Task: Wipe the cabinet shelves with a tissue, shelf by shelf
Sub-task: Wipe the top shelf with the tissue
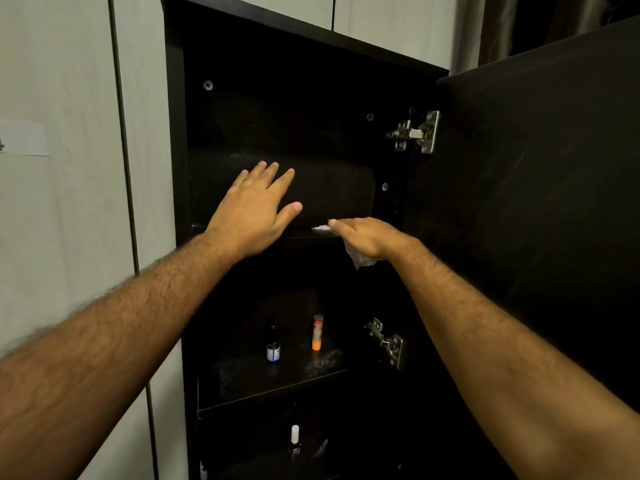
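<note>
While the tall dark cabinet (221,64) fills the centre of the frame with its door (540,202) swung open at the right, the person works at the top shelf (339,199), so the first of the shelves seems to be the step in hand. Three shelves show: this bare upper one, a middle shelf (242,379) lower in the frame, and a bottom one that is too dark to read fully. The left hand (252,213) lies flat and spread over the upper shelf, its grip fully open and holding nothing. The right hand (367,237) is closed around a single white tissue (360,259) at the shelf's front edge, centre frame. Next, I judge, a sweep along that shelf is called for, before dropping lower. Two silver hinges (415,133) show, two small bottles (317,332) on the middle shelf, one white-capped bottle (295,439) below.
</note>
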The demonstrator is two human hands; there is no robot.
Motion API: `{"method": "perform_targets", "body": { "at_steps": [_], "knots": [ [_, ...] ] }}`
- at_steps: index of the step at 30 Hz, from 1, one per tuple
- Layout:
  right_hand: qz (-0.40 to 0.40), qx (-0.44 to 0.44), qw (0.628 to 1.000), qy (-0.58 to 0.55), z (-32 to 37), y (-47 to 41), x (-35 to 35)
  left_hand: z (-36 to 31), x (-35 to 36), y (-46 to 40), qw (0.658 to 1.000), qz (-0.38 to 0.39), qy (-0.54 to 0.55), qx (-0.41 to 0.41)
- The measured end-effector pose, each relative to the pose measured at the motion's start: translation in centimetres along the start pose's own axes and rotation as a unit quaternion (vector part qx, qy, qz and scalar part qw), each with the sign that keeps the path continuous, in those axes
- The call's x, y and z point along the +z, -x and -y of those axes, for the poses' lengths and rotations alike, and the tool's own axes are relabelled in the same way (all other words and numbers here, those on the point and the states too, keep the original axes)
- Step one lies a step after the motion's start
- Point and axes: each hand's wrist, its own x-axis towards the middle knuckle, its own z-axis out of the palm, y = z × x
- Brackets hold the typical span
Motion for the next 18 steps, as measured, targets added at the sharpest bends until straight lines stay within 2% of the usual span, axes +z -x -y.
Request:
{"method": "perform_targets", "body": {
  "at_steps": [3,8,10,15,18],
  "knots": [
    [0.01,0.016,1.0,0.005,0.5,-0.5,0.2,-0.3,0.0,-0.2,1.0,-0.002,-0.005,-0.009],
    [0.002,-0.123,0.992,0.004,2.0,0.7,0.8,-1.2,0.0,-0.9,1.0,0.001,-0.002,-0.006],
    [0.007,-0.141,0.99,-0.012,1.1,1.0,0.3,-1.4,0.1,-1.1,1.0,-0.001,0.001,-0.001],
    [-0.01,-0.03,0.999,0.006,-0.9,0.6,-0.5,-1.3,-0.1,-1.1,1.0,-0.005,-0.001,-0.003],
    [-0.007,-0.043,0.999,-0.002,0.9,0.1,0.1,-0.9,-0.3,-0.9,1.0,0.003,-0.004,-0.009]
  ]
}}
